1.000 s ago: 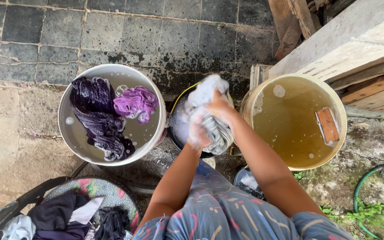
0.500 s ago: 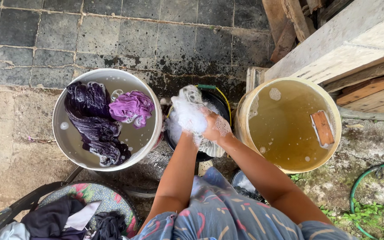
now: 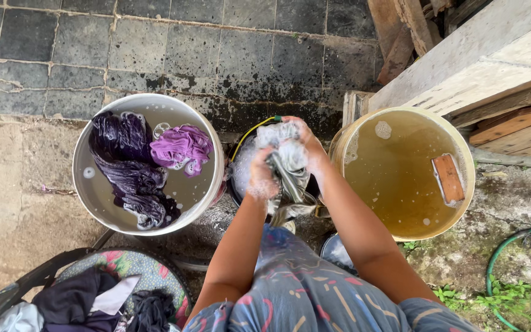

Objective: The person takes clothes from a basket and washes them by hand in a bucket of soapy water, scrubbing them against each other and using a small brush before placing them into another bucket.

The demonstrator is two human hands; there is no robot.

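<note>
Since half a second earlier, the foam had thinned and both hands had shifted, exposing more grey fabric. The left hand [image 3: 261,178] and right hand [image 3: 305,142] were closed around a soapy grey cloth [image 3: 289,172] at the frame's centre, held above a small dark bucket [image 3: 244,175]. The cloth looked soft, sodden and slippery, likely heavy with water, best gripped in bunched folds. Left of centre, a white bucket [image 3: 90,203] held wet purple clothes [image 3: 136,169]. To the right, a cream bucket [image 3: 465,154] of murky water floated a wooden brush [image 3: 448,178]. A basket of dry laundry [image 3: 93,298] sat lower left on rough stone.
</note>
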